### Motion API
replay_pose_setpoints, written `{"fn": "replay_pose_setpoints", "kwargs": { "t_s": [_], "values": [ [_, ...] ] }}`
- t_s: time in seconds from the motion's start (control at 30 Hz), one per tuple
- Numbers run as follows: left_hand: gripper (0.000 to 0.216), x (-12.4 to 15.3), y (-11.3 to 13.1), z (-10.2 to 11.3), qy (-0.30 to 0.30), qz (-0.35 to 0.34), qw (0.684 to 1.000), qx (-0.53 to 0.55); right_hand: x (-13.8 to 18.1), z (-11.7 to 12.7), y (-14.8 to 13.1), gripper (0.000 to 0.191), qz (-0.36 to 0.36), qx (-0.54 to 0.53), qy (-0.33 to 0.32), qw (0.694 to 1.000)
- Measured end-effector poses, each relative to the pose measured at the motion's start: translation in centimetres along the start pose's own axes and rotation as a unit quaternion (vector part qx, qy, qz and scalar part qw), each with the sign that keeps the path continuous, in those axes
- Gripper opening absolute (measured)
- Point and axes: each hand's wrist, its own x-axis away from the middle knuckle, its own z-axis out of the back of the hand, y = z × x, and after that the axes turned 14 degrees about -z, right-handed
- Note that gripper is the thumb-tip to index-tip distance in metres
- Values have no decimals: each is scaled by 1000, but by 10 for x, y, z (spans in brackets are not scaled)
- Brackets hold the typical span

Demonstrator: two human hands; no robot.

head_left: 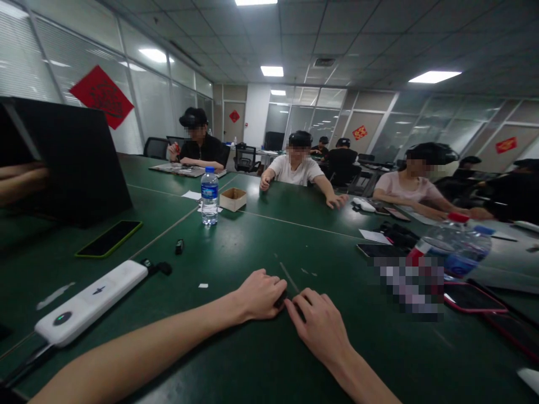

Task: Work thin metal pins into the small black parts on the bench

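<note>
My left hand (263, 294) rests on the green table with its fingers curled in. Something small and dark shows under its fingertips, too hidden to name. Just to its right lies my right hand (320, 322), fingers loosely bent and a little apart, thumb pointing toward the left hand. The two hands almost touch. A thin pale strip (288, 277) runs along the tabletop up to the right fingertips; whether it is held or only lies there I cannot tell. Tiny pale scraps (309, 272) are scattered beyond the right hand.
At left are a white power-bank-like device (92, 303) with a cable, a phone (110, 238) and a laptop (71, 163). Ahead stand a water bottle (209, 196) and a small box (233, 200). Bottles (467, 252) and phones (475, 296) crowd the right. People sit across the table (185, 185).
</note>
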Motion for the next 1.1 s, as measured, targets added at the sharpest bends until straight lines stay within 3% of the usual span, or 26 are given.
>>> {"fn": "replay_pose_setpoints", "kwargs": {
  "t_s": [0.4, 0.87, 1.1],
  "values": [
    [21, 0, 2, 4, -6, -13, 1000, -5, 0, -7, 3, 32, 3, 2, 3, 1000],
    [21, 0, 2, 10, -14, -20, 1000, 5, -8, 16, 24, 40, -16, 26, 14, 999],
    [20, -1, 0, 5, -12, -25, 999, 20, -10, 14, 23, 38, -10, 13, 13, 1000]
  ]
}}
